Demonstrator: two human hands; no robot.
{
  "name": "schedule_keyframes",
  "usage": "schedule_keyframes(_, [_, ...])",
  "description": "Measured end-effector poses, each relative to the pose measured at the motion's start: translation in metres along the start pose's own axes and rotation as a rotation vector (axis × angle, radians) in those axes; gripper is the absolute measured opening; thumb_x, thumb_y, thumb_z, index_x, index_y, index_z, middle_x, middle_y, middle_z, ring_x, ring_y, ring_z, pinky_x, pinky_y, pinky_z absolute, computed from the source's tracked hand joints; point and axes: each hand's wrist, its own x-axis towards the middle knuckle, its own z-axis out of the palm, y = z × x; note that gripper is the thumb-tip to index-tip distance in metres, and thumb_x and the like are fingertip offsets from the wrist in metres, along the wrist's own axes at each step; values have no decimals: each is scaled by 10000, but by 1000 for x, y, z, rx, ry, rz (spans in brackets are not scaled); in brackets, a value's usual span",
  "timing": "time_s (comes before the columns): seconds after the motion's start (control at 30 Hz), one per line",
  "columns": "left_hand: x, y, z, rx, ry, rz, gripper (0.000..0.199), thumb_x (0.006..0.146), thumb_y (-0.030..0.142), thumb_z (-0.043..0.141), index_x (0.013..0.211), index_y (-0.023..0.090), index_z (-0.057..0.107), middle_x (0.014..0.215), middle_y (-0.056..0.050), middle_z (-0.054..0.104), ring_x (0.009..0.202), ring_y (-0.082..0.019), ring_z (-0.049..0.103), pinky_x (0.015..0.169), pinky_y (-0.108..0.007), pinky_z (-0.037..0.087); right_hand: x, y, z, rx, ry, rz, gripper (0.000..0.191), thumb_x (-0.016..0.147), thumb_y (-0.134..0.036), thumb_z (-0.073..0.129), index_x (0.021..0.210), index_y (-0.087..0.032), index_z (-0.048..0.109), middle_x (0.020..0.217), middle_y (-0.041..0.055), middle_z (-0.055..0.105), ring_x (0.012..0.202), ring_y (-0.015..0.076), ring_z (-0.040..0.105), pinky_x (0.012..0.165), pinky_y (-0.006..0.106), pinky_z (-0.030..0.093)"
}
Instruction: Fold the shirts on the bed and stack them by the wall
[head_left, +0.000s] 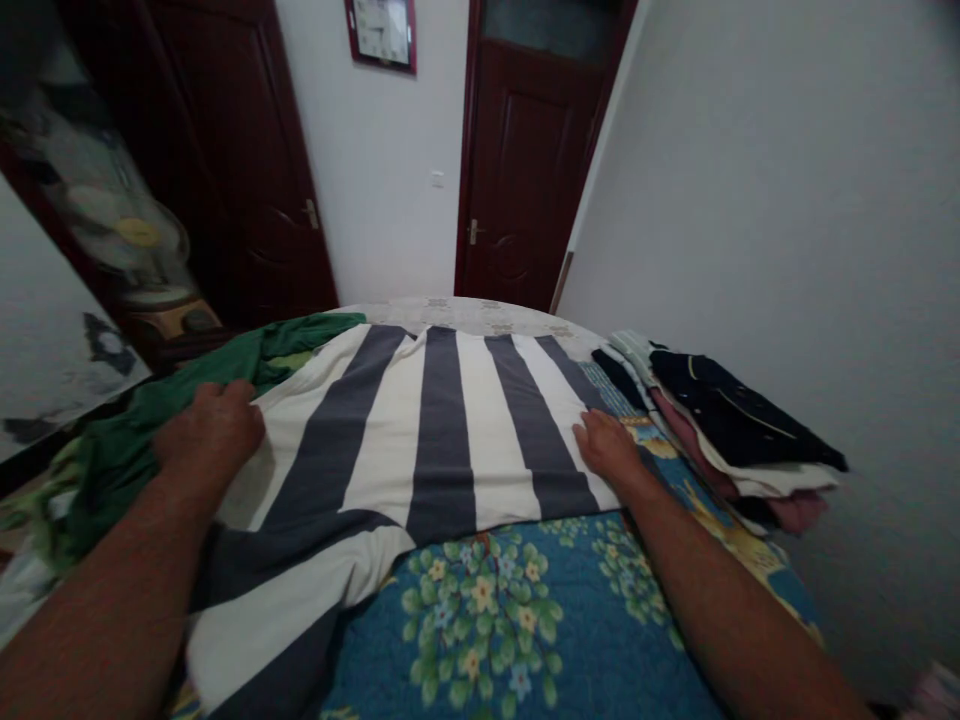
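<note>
A white and dark grey striped shirt (442, 430) lies spread over a blue flowered bedspread (487, 640). One sleeve (270, 610) stretches toward me at the near left. At the shirt's left end, my left hand (214, 425) is closed in a fist on the edge of the cloth. My right hand (609, 445) grips the opposite end, its fingers closed on the right edge. Small creases cross the fabric between the two hands.
Crumpled green cloth (172, 410) lies along the left side. On the right, a stack of folded clothes (735, 410) sits by the wall, with a dark navy garment on top. Beyond the bed are dark red doors (529, 160) and a standing fan (139, 235).
</note>
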Motion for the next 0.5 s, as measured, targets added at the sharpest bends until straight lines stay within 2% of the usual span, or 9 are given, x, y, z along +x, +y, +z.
schedule_keyframes(0.1, [5,-2,6,74,15,-24,576,1052,488,358,1483,187,591,1526,-227,562,1235,-445,650,925,-621,574,15,11,-9,25,-14,109,459,1090,-325,480,1440,-94,668,1491,207,667,1410,285,600,1236,357,379])
schedule_keyframes(0.2, [7,-7,17,100,-3,42,577,1065,456,316,1463,170,621,1528,-231,590,1233,-434,659,934,-577,567,33,24,-15,57,-19,220,469,1076,-280,484,1462,-79,661,1463,198,696,1386,270,631,1198,314,408])
schedule_keyframes(0.3, [12,-10,28,112,13,91,545,1060,425,342,1425,166,652,1514,-217,632,1228,-390,672,966,-507,547,54,30,-19,81,-55,303,435,1074,-293,480,1382,-110,726,1402,189,736,1332,280,676,1135,320,466])
schedule_keyframes(0.37, [15,-8,34,107,-11,124,534,1048,424,375,1416,167,664,1508,-211,648,1202,-373,689,957,-475,541,68,30,-21,85,-64,328,430,1072,-307,472,1328,-112,758,1371,199,749,1304,297,696,1104,338,496])
schedule_keyframes(0.5, [13,-1,41,101,-57,163,543,1058,454,327,1323,181,714,1406,-189,704,1122,-362,717,918,-458,540,97,26,-19,96,-77,348,448,1069,-346,479,1294,-100,779,1344,227,754,1293,315,708,1086,361,524])
